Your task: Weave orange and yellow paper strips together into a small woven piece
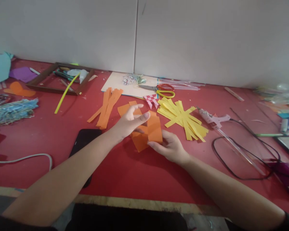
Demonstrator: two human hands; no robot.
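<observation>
In my right hand (170,147), thumb in front and fingers behind, is an orange paper piece (155,128), held upright by its lower edge. My left hand (131,120) is just to its left, thumb and index finger stretched apart; its other fingers are partly hidden, and the thumb tip is close to the paper's upper left edge. More orange paper (139,141) lies on the table beneath both hands. Orange strips (108,107) are heaped to the left, and yellow strips (183,118) to the right. A pink checkered woven paper piece (151,100) sits just beyond.
On the red table (144,179) are scissors (159,89), a glue gun (214,119) with a looping black cord (214,154), and a black phone (83,141) under my left forearm. A brown frame (31,86) holds tools at the back left. A wall stands behind.
</observation>
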